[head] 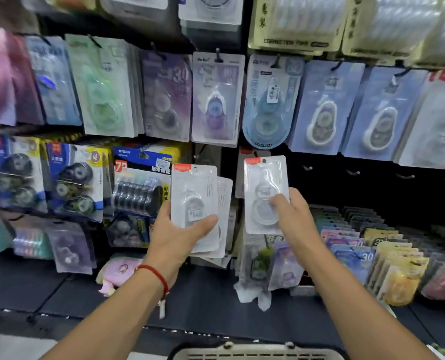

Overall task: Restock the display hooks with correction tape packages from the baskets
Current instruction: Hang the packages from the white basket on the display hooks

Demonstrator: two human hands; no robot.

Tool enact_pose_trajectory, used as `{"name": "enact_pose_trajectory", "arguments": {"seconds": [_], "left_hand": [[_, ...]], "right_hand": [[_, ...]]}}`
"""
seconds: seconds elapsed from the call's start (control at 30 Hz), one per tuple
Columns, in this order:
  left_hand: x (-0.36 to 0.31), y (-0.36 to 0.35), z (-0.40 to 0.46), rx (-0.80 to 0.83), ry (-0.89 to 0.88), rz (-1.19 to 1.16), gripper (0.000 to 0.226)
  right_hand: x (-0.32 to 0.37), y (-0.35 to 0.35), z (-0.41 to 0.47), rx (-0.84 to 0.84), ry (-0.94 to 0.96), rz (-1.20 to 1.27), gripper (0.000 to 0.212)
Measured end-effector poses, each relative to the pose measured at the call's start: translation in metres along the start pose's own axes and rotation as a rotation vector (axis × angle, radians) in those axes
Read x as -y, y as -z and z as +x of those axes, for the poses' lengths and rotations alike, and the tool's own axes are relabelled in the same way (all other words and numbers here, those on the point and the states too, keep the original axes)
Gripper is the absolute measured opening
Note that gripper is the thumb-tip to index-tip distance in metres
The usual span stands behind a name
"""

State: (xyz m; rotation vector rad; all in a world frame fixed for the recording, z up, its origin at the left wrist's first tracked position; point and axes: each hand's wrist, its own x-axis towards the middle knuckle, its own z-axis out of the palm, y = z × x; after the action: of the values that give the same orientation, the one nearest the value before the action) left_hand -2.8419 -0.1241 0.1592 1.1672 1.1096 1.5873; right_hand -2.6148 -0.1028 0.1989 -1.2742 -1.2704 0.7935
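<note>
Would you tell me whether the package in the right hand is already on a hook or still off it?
Off. The right hand holds the white package upright, its hang hole clear of any hook.

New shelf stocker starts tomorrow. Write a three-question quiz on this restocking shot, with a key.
1. True or false: the right hand holds a single white package.
2. What does the left hand hold?
A. one package
B. a small stack of white packages
C. nothing
3. What sits at the bottom edge of the view, below the arms?

Key:
1. True.
2. B.
3. The rim of a basket.
</note>
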Motion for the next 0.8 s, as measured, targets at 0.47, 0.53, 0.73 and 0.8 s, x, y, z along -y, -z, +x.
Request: {"name": "enact_pose_trajectory", "arguments": {"seconds": [0.47,0.53,0.73,0.8], "left_hand": [[0.011,-0.009,0.01,-0.029,-0.019,-0.079,0.071],[0.013,-0.013,0.011,-0.025,-0.014,-0.081,0.066],[0.019,-0.022,0.008,0.007,0.029,-0.097,0.076],[0.019,-0.025,0.008,0.007,0.038,-0.116,0.078]], "right_hand": [[-0.046,-0.029,0.071,-0.064,0.023,-0.262,0.039],[-0.048,-0.032,0.093,-0.05,-0.088,-0.349,0.053],[-0.038,-0.025,0.063,0.045,-0.039,-0.406,0.04],[-0.03,-0.02,0.026,0.159,0.063,-0.232,0.027]]}}
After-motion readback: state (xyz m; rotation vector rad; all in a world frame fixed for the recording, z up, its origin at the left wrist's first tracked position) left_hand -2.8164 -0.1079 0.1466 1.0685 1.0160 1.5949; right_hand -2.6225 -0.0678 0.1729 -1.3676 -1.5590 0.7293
